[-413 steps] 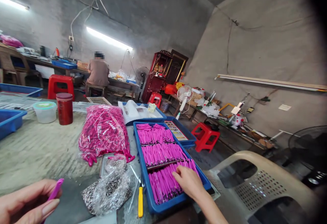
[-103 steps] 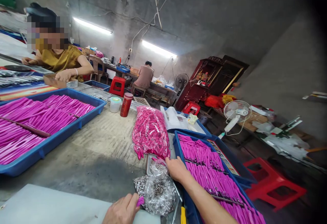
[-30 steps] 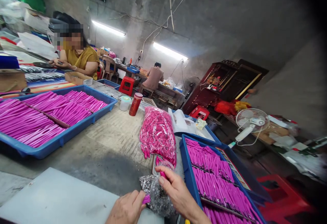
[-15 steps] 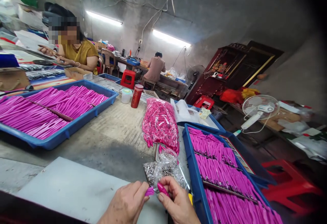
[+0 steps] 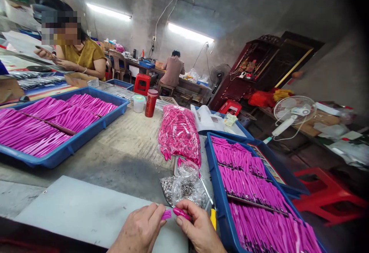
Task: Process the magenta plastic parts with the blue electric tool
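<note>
Low in the middle, my left hand (image 5: 141,222) is closed round a purple plastic strip (image 5: 166,214), only its end showing past the fingertips. My right hand (image 5: 198,224) pinches a small dark-pink plastic piece (image 5: 181,213), glossy and rounded, between thumb and forefinger. The two pieces point at each other with a narrow gap between them. Just beyond my hands lies an opened clear bag of small metal parts (image 5: 187,187). Behind it stands a clear bag (image 5: 180,133) full of more dark-pink pieces. A white board (image 5: 86,210) lies under my left hand.
Blue trays of purple strips stand on the right (image 5: 220,207) and far left (image 5: 115,110). A yellow-handled tool (image 5: 213,218) lies beside the right tray. A red canister (image 5: 151,103) and a lidded tub (image 5: 138,104) stand farther back. One person (image 5: 83,53) sits at left, another (image 5: 173,68) at the back.
The dark-pink piece has turned from slanting to nearly level, its tip now facing the purple strip. The view has shifted slightly. My left hand keeps its grip.
</note>
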The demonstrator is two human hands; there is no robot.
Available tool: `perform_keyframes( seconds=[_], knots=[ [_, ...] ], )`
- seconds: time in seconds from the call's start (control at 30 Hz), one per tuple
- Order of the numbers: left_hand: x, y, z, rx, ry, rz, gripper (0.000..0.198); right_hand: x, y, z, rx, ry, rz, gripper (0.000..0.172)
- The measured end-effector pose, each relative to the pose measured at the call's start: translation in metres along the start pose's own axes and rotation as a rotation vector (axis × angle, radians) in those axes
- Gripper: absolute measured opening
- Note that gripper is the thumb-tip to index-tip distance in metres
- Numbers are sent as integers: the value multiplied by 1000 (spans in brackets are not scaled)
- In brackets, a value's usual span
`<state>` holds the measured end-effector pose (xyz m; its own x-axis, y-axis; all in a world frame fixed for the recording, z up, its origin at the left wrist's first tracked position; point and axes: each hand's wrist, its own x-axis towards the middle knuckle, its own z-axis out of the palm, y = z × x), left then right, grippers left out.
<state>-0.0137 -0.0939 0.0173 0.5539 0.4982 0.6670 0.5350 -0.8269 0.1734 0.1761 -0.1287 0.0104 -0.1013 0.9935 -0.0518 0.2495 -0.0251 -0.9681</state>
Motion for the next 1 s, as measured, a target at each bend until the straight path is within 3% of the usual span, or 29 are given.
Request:
perform_keyframes(
  seconds=[1.0],
  knots=[
    [-1, 6, 0, -14, -71, -27, 20, -10, -10, 2, 128, 45, 91, 35]
  ],
)
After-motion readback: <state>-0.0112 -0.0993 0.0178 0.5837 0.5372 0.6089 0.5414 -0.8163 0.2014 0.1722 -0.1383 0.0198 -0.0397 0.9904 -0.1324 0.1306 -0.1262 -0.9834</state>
